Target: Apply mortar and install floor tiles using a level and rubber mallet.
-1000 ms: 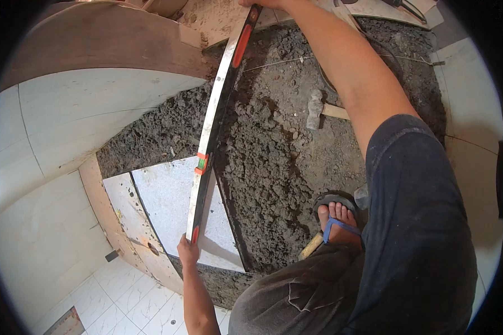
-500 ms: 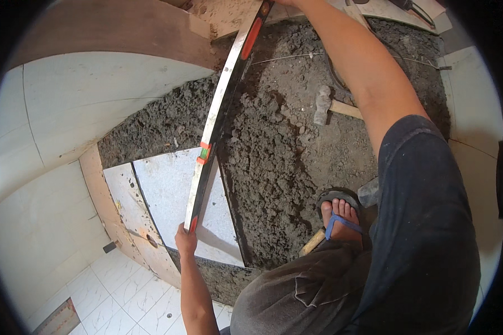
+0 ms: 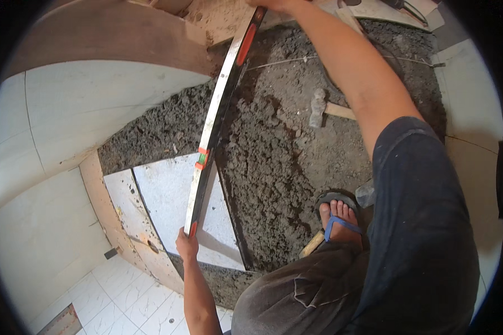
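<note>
A long spirit level [image 3: 220, 86] lies slanting over the right part of the big pale tile [image 3: 162, 192] and sticks out far past that tile's top edge. The level has a shiny silver face and a black side. Near each end there is a red patch, the far one long and round at its ends. On the part over the tile's top edge sits a little bubble window in a bright orange frame, with green inside. The silver face has small dark smudges on it. The level looks a bit bent, because the round camera bends straight things. It drops a gray shadow on the tile, and I cannot tell if it touches the tile. The left hand [image 3: 187, 245] is wrapped around the level's near end, over the lower part of the tile. The right hand [image 3: 274, 4] holds the far end, way past the tile's top edge; the top of the view cuts some of that hand off. Lumpy gray mortar [image 3: 262, 167] spreads to the right of the tile and also above it. Farther right of the tile lies a hammer [image 3: 317, 109] with a dusty gray head and a wooden handle. A foot in a sandal [image 3: 341, 220] with a blue strap is well to the right of the tile too.
</note>
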`<state>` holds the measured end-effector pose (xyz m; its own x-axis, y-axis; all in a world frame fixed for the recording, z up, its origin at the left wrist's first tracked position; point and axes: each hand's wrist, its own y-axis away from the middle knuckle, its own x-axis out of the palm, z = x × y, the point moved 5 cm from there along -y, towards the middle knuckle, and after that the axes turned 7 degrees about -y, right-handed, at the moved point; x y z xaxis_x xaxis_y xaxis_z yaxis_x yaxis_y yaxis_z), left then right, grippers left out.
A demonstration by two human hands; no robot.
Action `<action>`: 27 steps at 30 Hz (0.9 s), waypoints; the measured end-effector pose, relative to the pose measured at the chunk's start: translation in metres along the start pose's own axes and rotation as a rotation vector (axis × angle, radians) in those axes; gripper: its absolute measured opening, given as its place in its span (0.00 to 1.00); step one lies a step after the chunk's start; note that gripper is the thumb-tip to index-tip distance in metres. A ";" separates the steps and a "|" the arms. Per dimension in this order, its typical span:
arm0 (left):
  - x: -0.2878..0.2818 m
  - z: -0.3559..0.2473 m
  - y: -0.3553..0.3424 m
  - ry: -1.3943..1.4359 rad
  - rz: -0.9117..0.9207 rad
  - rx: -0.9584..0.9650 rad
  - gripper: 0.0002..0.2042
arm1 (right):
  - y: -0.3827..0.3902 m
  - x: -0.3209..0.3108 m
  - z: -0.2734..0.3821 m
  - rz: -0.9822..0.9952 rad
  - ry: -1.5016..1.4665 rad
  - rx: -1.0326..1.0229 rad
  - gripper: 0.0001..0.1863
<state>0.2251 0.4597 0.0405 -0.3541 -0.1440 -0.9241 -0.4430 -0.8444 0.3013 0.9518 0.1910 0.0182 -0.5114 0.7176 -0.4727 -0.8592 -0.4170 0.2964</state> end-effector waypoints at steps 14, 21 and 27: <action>-0.003 0.004 -0.002 -0.029 -0.027 -0.017 0.16 | -0.009 -0.003 0.003 0.045 0.035 0.016 0.53; -0.006 -0.004 -0.002 -0.068 -0.008 0.034 0.15 | -0.009 -0.009 0.006 -0.005 0.059 0.022 0.51; -0.010 -0.005 -0.003 -0.028 0.006 0.026 0.14 | -0.018 -0.009 0.007 -0.003 0.080 0.059 0.51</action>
<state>0.2343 0.4606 0.0476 -0.3801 -0.1344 -0.9151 -0.4618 -0.8297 0.3137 0.9723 0.1963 0.0230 -0.5106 0.6710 -0.5376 -0.8594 -0.3800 0.3420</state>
